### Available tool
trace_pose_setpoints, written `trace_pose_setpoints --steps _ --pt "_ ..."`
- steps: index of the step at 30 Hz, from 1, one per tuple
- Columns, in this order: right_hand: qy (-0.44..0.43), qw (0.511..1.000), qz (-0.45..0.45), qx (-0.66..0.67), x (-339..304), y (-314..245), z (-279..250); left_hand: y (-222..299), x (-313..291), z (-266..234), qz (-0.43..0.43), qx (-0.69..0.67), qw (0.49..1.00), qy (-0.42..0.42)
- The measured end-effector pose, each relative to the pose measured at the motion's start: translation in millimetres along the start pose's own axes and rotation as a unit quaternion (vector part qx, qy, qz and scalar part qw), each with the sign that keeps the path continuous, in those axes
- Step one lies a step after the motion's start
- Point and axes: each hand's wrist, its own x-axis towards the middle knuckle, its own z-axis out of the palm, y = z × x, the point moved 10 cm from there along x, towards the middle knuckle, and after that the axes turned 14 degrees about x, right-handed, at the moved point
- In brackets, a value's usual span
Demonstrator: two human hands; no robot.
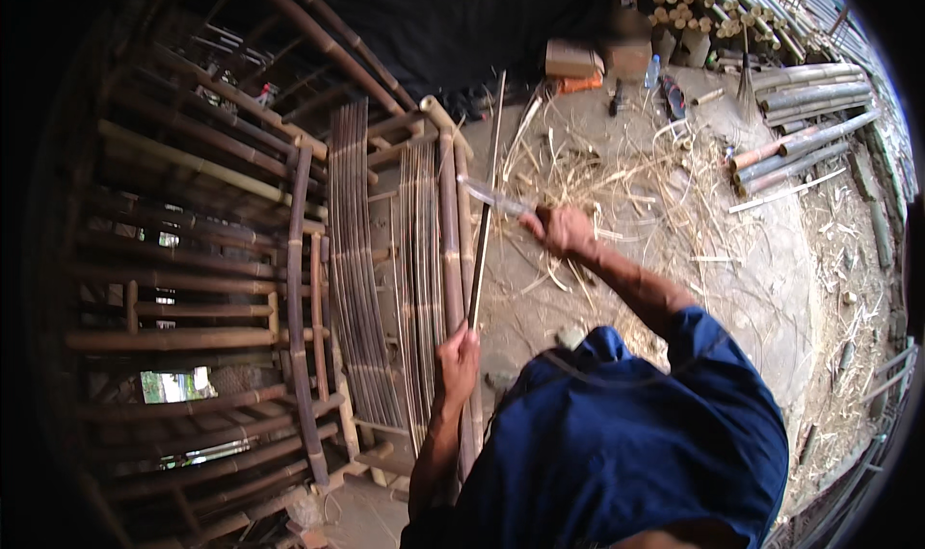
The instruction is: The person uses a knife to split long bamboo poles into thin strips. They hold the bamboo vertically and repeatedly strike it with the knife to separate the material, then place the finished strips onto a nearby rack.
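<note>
Head view: any label on the far bottle (pixel 653 71) is too small for me to read. Bamboo strip (pixel 483 241) looks long, thin, dark with a paler edge; slants away right of the bamboo rail (pixel 450 222). Left hand (pixel 458 361) has fingers clamped on it. Right hand (pixel 561 231) grips the knife (pixel 509 203); blade crosses strip, contact unclear. Far cardboard box (pixel 573 60): I can't see inside.

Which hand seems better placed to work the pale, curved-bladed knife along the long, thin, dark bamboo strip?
Probably the right hand: it holds the knife, which crosses the strip in view, though contact is unclear. The left hand holds the strip lower down, suiting steadying.
</note>
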Motion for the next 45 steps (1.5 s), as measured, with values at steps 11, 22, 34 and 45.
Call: trace_pose_setpoints --steps 11,22,34,45 --pt "-0.077 0.996 -0.033 -0.031 16.4 -23.0 -6.9 5.0 -56.1 -14.4 -0.010 0.014 0.999 -0.041" --pt "0.134 0.958 0.249 0.050 93.5 182.4 -111.3 8.4 -132.3 -50.7 -0.138 0.050 0.985 -0.086" --pt "0.021 0.762 0.271 0.588 -111.1 15.8 90.3 -46.3 51.9 76.1 -0.123 0.107 0.956 -0.246" --pt "0.185 0.723 0.309 0.590 39.1 168.9 -37.1 -149.9 -97.4 -78.4 -0.237 0.238 0.921 -0.199"
